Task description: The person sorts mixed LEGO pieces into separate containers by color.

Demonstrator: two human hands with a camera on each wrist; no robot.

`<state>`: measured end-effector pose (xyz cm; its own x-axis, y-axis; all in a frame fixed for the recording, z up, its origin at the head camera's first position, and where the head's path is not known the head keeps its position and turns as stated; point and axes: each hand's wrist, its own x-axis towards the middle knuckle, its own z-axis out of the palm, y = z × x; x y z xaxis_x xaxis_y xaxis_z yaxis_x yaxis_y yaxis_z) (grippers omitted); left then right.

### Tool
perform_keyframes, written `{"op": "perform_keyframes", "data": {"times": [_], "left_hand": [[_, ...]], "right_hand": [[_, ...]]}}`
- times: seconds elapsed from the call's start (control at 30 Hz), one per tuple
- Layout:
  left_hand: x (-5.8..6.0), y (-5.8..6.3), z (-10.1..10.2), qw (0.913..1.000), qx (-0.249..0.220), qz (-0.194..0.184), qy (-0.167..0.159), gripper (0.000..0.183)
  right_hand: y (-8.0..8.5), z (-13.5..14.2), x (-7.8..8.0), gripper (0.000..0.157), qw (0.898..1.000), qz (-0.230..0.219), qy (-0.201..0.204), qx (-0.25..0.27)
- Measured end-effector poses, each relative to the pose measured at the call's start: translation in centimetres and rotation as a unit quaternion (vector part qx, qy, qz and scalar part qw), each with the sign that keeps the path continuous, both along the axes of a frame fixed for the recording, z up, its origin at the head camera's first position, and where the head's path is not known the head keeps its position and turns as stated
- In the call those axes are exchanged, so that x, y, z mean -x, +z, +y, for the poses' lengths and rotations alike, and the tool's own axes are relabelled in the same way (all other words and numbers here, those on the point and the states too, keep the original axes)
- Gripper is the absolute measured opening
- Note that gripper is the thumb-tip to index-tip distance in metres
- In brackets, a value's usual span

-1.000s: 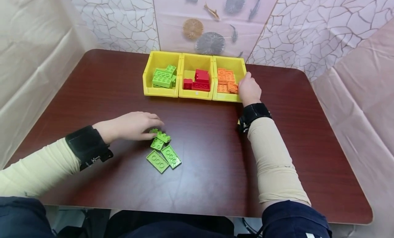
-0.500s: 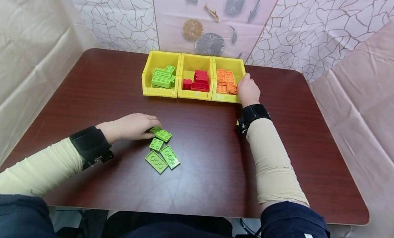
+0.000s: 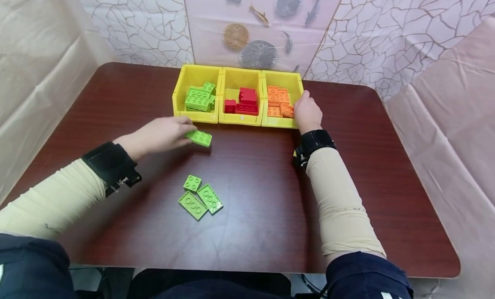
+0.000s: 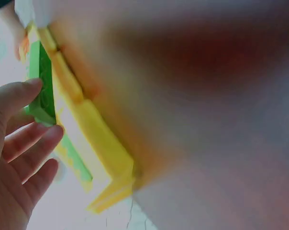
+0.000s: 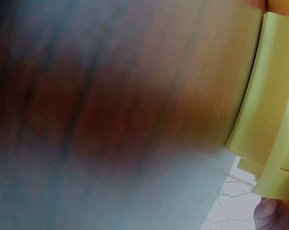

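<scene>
My left hand (image 3: 160, 133) pinches a green toy building brick (image 3: 200, 138) by one end, between thumb and fingers, just in front of the left yellow bin (image 3: 201, 117). In the left wrist view the brick (image 4: 47, 91) is held near the bin row. Three more green pieces lie on the table nearer me: a short brick (image 3: 192, 183) and two longer ones (image 3: 210, 199). My right hand (image 3: 308, 114) grips the right wall of the right yellow bin (image 3: 280, 122); its fingers are partly hidden. In the right wrist view a fingertip (image 5: 265, 209) shows at that bin's edge.
The three yellow bins stand joined in a row near the table's back edge. Green bricks (image 3: 198, 99) are in the left one, red bricks (image 3: 247, 102) in the middle one (image 3: 241, 120), orange bricks (image 3: 277, 100) in the right one. A patterned cloth (image 3: 216, 15) hangs behind the table (image 3: 255, 221).
My left hand has taken hold of the farthest loose green brick and carried it up from the group toward the left bin. The right hand has stayed at the right bin.
</scene>
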<state>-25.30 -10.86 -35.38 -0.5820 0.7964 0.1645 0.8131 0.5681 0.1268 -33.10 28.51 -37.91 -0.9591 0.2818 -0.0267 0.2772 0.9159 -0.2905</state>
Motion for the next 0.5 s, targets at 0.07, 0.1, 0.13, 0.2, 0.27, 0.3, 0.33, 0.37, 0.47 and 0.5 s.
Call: {"op": "perform_keyframes", "data": {"times": [0.07,0.1,0.13,0.2,0.27,0.3,0.33,0.37,0.47,0.5], "left_hand": [[1.1,0.5,-0.1,0.9997,-0.008,0.018,0.014,0.034],[1.6,0.7,-0.1,0.9994,-0.010,0.025,0.022,0.034],[2.1,0.9,-0.1,0.9991,-0.010,0.030,0.029,0.035],[3.1,1.1,-0.1,0.9983,-0.007,0.037,0.044,0.034],[4.1,1.3,0.0,0.9973,0.000,0.038,0.062,0.035],[4.5,1.4,0.0,0.9966,0.004,0.036,0.074,0.035],[5.0,1.5,0.1,0.9957,0.008,0.035,0.086,0.035],[5.4,1.6,0.3,0.9944,0.012,0.031,0.100,0.034],[6.9,2.0,0.8,0.9898,0.020,0.021,0.140,0.034],[7.4,2.1,1.0,0.9881,0.022,0.018,0.151,0.035]], "right_hand": [[0.0,0.0,0.0,0.042,1.000,0.002,-0.002,0.001],[0.1,-0.1,-0.1,0.042,1.000,0.002,-0.003,0.001],[0.1,-0.1,-0.1,0.042,1.000,0.001,-0.003,0.001],[0.1,-0.1,-0.2,0.042,1.000,-0.001,-0.003,0.001],[0.1,-0.2,-0.2,0.042,1.000,-0.004,-0.003,0.000],[0.1,-0.2,-0.2,0.043,1.000,-0.005,-0.003,0.000],[0.1,-0.2,-0.2,0.043,1.000,-0.006,-0.003,0.001],[0.1,-0.2,-0.1,0.043,1.000,-0.006,-0.003,0.001],[0.2,-0.1,-0.1,0.044,1.000,-0.006,-0.006,0.002],[0.2,-0.1,-0.1,0.044,1.000,-0.006,-0.007,0.002]]}}
